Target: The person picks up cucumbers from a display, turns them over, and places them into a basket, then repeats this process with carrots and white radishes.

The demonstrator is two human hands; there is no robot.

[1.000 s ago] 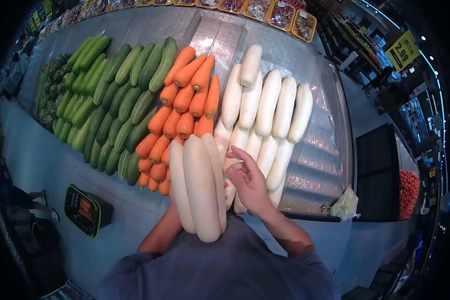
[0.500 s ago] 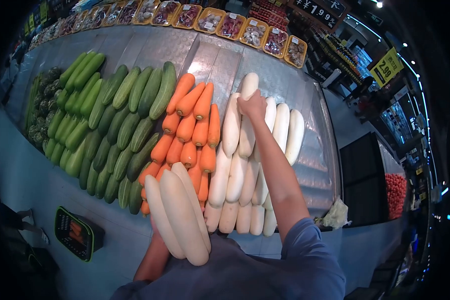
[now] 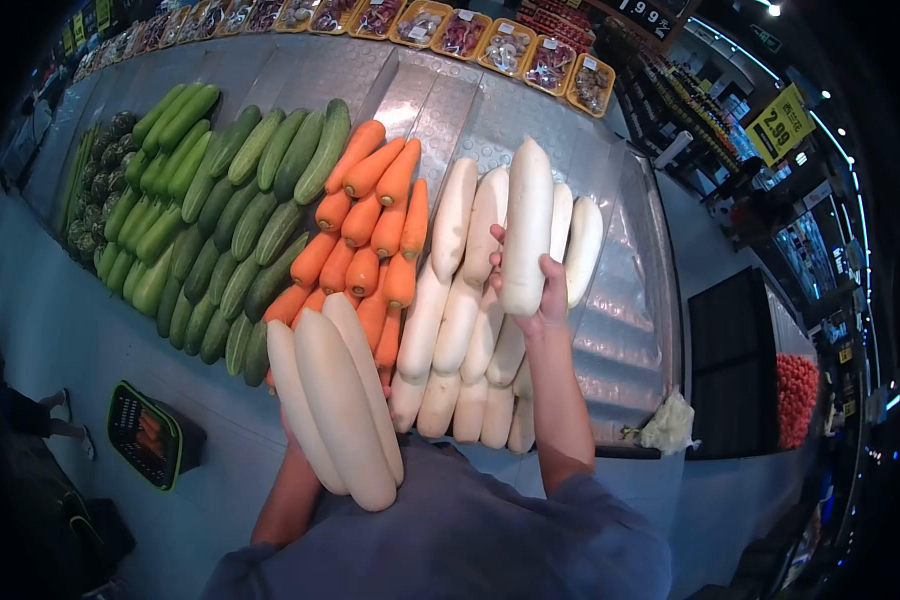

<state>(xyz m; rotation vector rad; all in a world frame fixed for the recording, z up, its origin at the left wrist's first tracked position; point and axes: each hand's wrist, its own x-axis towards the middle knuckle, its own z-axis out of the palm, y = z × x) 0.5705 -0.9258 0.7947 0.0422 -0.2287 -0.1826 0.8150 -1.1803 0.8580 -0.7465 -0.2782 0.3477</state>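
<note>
In my right hand (image 3: 547,316) is one white radish (image 3: 528,225), held upright above the pile, thumb on one side and fingertips on the other. Three white radishes (image 3: 335,405) lie lengthwise along my left forearm, against my chest. My left hand (image 3: 290,432) cradles them from underneath, mostly hidden behind them. Below and beside my right hand, stacked white radishes (image 3: 455,325) fill the near right part of the metal display stand (image 3: 610,350). To their left is a stack of carrots (image 3: 362,270), its near end partly covered by the radishes I carry.
Cucumbers (image 3: 255,230) and pale green gourds (image 3: 160,220) are stacked farther left. Wrapped trays (image 3: 460,33) line the stand's back edge. A black basket (image 3: 145,435) with carrots stands on the floor at left. A crumpled plastic bag (image 3: 667,425) hangs at the stand's right corner.
My right hand has lifted a white radish off the top of the pile and brought it nearer, turning palm up. The radishes on my left arm stay held; the view has shifted slightly.
</note>
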